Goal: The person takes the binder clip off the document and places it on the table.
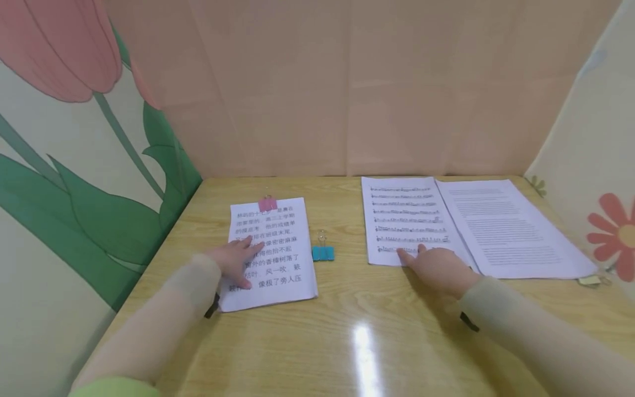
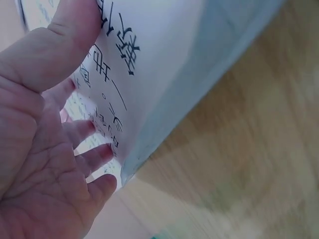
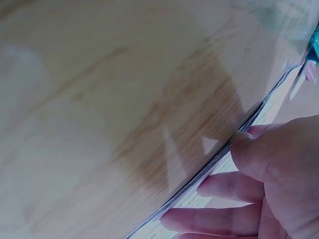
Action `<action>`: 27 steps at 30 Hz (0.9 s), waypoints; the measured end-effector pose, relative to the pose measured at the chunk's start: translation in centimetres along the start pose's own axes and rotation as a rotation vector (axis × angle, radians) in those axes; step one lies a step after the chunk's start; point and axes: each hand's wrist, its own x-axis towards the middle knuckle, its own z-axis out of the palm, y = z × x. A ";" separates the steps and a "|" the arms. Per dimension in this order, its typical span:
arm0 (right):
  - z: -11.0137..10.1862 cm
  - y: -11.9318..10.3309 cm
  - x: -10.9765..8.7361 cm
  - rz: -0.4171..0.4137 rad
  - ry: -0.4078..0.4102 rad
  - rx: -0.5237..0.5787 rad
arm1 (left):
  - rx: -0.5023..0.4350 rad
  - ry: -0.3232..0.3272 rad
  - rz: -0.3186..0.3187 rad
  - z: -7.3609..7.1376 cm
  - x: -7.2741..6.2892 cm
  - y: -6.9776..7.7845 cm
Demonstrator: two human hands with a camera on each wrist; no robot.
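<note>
Nearest us, a lime-green sleeve (image 1: pixel 114 387) shows at the lower left, and a bright streak of glare lies on the wooden table (image 1: pixel 278 353).

Our left hand (image 1: pixel 235 262) rests with fingers spread on the large-print stack (image 1: pixel 285 270), at its left side; nothing is pinched. To steady this stack well, we would keep the palm light and the fingertips flat, because dragging may fan the upper sheets. In the left wrist view the stack's edge looks slightly lifted from the table.

Our right hand (image 1: pixel 439 270) reaches over the near edge of the music sheets (image 1: pixel 404 220). Its fingers lie extended and apart over the page, the thumb against the layered edge, and we see no pinch. That edge looks a little uneven, so a gentle, even push with the thumb should square it better than a grab, which could crease the lower corner.

To the right, the small-print sheets (image 1: pixel 516 231) lie at a slant beside the music; we cannot tell whether the two overlap. A pale clip (image 1: pixel 589 280) sits at their near right corner.

A teal clip (image 1: pixel 323 253) lies on the table just beside the large-print stack, and a pink clip (image 1: pixel 268 204) sits at that stack's far edge.

Beyond stands a plain peach panel (image 1: pixel 347 88).
</note>
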 end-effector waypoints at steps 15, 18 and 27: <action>-0.5 0.0 -0.5 -0.170 0.048 -0.194 | 0.074 -0.007 0.089 1.1 -1.0 4.0; -0.5 0.0 -0.4 -0.160 0.041 -0.166 | 0.092 -0.005 0.102 1.1 -1.6 4.8; -0.6 -0.1 -0.5 -0.195 0.047 -0.214 | 0.142 -0.014 0.132 1.8 -3.0 7.0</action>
